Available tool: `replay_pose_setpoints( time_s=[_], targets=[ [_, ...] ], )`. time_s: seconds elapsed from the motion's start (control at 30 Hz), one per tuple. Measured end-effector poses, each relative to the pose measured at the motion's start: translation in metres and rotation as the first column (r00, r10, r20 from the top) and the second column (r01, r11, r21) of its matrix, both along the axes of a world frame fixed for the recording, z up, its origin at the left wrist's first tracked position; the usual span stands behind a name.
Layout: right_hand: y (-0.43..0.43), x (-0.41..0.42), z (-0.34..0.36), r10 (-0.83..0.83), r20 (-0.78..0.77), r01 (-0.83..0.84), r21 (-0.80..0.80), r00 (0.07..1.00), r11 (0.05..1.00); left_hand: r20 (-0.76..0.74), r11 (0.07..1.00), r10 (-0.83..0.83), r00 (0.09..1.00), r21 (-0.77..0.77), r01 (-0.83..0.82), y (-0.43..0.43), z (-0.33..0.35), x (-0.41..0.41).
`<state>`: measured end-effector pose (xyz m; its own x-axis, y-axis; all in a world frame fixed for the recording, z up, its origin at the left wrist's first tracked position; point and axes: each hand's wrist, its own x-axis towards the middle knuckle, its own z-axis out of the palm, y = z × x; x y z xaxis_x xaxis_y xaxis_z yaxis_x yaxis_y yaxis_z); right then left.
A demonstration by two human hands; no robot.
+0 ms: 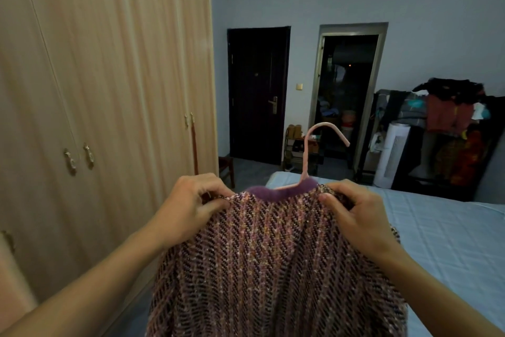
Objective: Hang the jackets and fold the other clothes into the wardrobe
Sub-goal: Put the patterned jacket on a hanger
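Room: closed wardrobe (103,90) left, bed (437,227) right.
Left hand (191,205): pinches tweed jacket (273,268) shoulder.
Right hand (358,213): pinches other shoulder.
Pink hanger (308,151): hook upright.

Head cam — fwd-down, close

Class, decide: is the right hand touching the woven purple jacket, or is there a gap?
Touching. The head view shows the right hand pinching the jacket at its shoulder, thumb pressed on the fabric, fingers curled over the edge.
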<state>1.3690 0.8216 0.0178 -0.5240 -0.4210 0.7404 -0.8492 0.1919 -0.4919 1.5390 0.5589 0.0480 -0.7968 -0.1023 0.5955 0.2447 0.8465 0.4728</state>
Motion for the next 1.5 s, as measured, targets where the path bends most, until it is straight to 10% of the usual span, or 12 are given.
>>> replay_pose_setpoints(
  time_s=[0.63,0.9,0.97,1.03,1.13,1.5],
  targets=[
    [0.005,0.005,0.005,0.024,-0.109,-0.027,-0.022,0.994,0.999,0.253,0.913,-0.202,0.946,0.398,0.089,0.033,0.035,-0.041],
    [0.004,0.011,0.003,0.053,-0.105,-0.055,-0.021,0.993,0.998,0.382,0.55,-0.554,0.74,0.835,-0.019,0.031,0.042,-0.049],
    [0.004,0.011,0.001,0.043,-0.101,-0.045,-0.023,0.994,0.999,0.437,0.687,-0.492,0.753,0.727,0.027,0.029,0.039,-0.045],
    [0.004,0.011,0.0,0.027,-0.089,-0.029,-0.018,0.996,0.999,0.488,0.958,-0.219,0.845,0.272,0.091,0.028,0.035,-0.04],
    [0.001,0.009,0.001,-0.01,-0.057,0.008,-0.023,0.998,1.0,0.328,0.979,-0.037,0.944,-0.179,0.1,0.028,0.028,-0.032],
    [-0.016,0.015,0.009,-0.04,-0.032,0.038,-0.066,0.999,0.997,-0.084,0.981,0.025,0.996,-0.19,-0.041,0.018,0.002,-0.001]
  ],
)
